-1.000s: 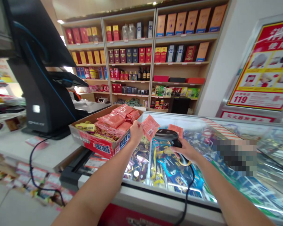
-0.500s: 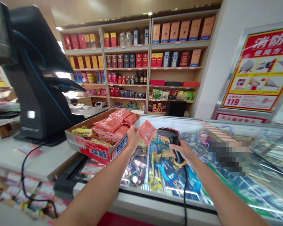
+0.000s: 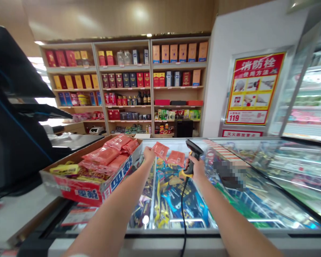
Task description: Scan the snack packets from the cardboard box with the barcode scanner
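My left hand [image 3: 149, 154] is closed on a small red packet [image 3: 161, 150], held out over the glass lid of a chest freezer [image 3: 256, 200]. My right hand [image 3: 194, 167] grips the handle of a black barcode scanner [image 3: 192, 153] whose head tilts toward the packet. The scanner's black cable [image 3: 183, 214] hangs down between my arms. A second red packet [image 3: 176, 158] lies on the glass between my hands. An open cardboard box [image 3: 96, 185] with several more red packets [image 3: 107, 156] sits to the left of my left hand.
A black checkout terminal [image 3: 13, 142] stands on the counter at the left. Wooden shelves [image 3: 128, 85] of boxed goods line the back wall. A red fire-hydrant poster [image 3: 253, 89] hangs at the right. A glass-fronted cooler [image 3: 307, 92] stands at the far right.
Both arms have stretched farther forward over the freezer. The scanner now stands more upright. The camera has tilted up and to the right, so the terminal has slid left.
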Demonstrator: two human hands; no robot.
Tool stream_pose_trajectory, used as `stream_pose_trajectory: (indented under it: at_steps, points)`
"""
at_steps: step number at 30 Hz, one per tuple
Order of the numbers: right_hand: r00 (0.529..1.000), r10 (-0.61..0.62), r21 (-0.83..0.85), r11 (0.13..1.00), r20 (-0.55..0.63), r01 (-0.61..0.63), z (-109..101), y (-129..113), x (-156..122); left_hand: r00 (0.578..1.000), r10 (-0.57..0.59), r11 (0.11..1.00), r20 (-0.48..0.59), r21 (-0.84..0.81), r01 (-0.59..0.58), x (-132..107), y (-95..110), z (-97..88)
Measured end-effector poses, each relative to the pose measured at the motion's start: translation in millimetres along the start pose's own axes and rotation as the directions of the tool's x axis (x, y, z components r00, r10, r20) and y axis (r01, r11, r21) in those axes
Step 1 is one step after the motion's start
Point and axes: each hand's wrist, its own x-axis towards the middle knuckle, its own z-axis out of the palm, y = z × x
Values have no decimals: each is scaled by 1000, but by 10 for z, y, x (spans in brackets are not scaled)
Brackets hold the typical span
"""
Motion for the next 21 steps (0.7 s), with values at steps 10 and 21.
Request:
stream_pose_trajectory:
  at_steps: [10, 21]
  points:
    - [998, -19, -28, 999, 54, 20, 60, 37, -53, 990, 84, 988, 109, 116, -97, -243, -186, 260]
    - [988, 39, -124, 992, 152, -20, 72, 62, -135, 915, 280, 811, 292, 438, -388, 190, 492, -603]
